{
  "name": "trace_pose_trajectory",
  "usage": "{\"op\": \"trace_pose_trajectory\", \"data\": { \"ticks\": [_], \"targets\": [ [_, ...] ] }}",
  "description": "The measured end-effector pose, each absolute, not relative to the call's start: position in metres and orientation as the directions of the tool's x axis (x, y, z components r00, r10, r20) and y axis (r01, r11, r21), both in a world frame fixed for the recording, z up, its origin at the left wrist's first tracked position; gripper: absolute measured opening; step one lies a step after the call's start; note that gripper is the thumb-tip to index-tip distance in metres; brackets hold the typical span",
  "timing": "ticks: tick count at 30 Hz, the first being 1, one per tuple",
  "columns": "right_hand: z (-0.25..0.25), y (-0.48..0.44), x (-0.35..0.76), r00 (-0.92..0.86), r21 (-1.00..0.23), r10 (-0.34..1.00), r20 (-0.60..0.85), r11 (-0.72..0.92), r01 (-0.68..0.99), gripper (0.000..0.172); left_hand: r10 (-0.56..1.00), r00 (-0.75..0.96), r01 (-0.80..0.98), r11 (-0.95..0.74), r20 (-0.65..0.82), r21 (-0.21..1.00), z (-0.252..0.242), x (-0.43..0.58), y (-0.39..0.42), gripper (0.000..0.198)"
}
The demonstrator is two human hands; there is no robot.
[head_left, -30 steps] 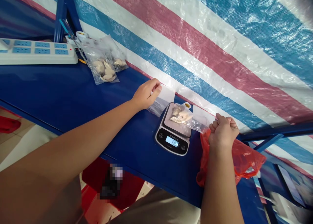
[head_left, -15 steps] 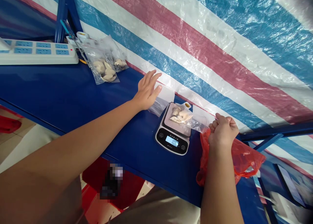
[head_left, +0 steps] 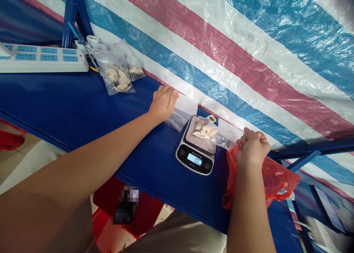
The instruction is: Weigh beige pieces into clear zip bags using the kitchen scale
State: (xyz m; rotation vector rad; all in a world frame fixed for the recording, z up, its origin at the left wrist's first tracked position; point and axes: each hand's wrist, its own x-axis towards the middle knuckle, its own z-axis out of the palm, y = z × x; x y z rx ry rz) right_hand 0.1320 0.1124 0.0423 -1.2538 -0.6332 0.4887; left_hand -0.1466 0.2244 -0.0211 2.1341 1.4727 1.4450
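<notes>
A digital kitchen scale [head_left: 195, 160] stands on the blue table, its lit display reading about 106, decimal point unclear. Lying across its pan is a clear plastic bag [head_left: 206, 131] with pale, lumpy pieces inside; its loose end reaches right, close to my right hand [head_left: 253, 148]. That hand is closed, and a small pinkish bit shows at its fingers; what it grips is unclear. My left hand [head_left: 165, 102] is closed at the left edge of a white sheet [head_left: 188, 103] and some flat clear plastic bags [head_left: 177, 118]. Its fingertips are hidden.
Filled clear bags [head_left: 118, 78] lie at the back left beside a white power strip [head_left: 41, 59]. A red plastic bag [head_left: 279, 177] sits under my right forearm. Striped sheeting [head_left: 207, 42] hangs behind the table. A phone [head_left: 329, 208] is at far right, a red stool [head_left: 149, 212] below.
My left hand has gone from spread fingers to closed, shifting slightly left and down by the flat bags. The right hand, scale and bag on it have hardly moved.
</notes>
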Motion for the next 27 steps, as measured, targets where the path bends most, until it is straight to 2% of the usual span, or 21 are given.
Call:
{"op": "trace_pose_trajectory", "data": {
  "ticks": [4, 8, 12, 14, 17, 20, 22, 25, 27],
  "targets": [
    [0.043, 0.112, 0.137, 0.742, -0.977, 0.640, 0.199, 0.186, 0.101, 0.040, 0.779, 0.151, 0.542, -0.580, 0.609, 0.608, -0.017, -0.147, 0.223, 0.048],
    [0.044, 0.113, 0.143, 0.743, -0.974, 0.632, 0.221, 0.100, 0.204, 0.040, 0.763, 0.172, 0.492, -0.614, 0.623, 0.617, -0.013, -0.145, 0.219, 0.043],
    [0.044, 0.111, 0.153, 0.699, -0.957, 0.705, 0.121, -0.104, 0.270, 0.041, 0.776, 0.186, 0.489, -0.605, 0.603, 0.628, -0.012, -0.145, 0.219, 0.042],
    [0.042, 0.109, 0.158, 0.635, -0.909, 0.771, 0.045, -0.232, 0.346, 0.046, 0.780, 0.194, 0.491, -0.602, 0.594, 0.630, -0.013, -0.145, 0.219, 0.042],
    [0.039, 0.105, 0.162, 0.516, -0.845, 0.853, -0.081, -0.333, 0.418, 0.051, 0.784, 0.210, 0.494, -0.601, 0.584, 0.629, -0.014, -0.144, 0.219, 0.042],
    [0.039, 0.103, 0.157, 0.431, -0.859, 0.892, -0.139, -0.325, 0.395, 0.046, 0.784, 0.227, 0.491, -0.604, 0.577, 0.627, -0.014, -0.141, 0.219, 0.042],
    [0.040, 0.103, 0.151, 0.393, -0.920, 0.911, -0.127, -0.256, 0.297, 0.040, 0.782, 0.239, 0.484, -0.610, 0.575, 0.628, -0.015, -0.140, 0.218, 0.041],
    [0.042, 0.102, 0.139, 0.382, -0.980, 0.924, -0.027, -0.099, 0.171, 0.036, 0.779, 0.260, 0.472, -0.618, 0.571, 0.629, -0.015, -0.138, 0.217, 0.040],
    [0.048, 0.099, 0.130, 0.397, -0.971, 0.915, 0.069, -0.029, 0.236, 0.035, 0.780, 0.267, 0.462, -0.619, 0.566, 0.635, -0.015, -0.138, 0.216, 0.040]
  ]
}}
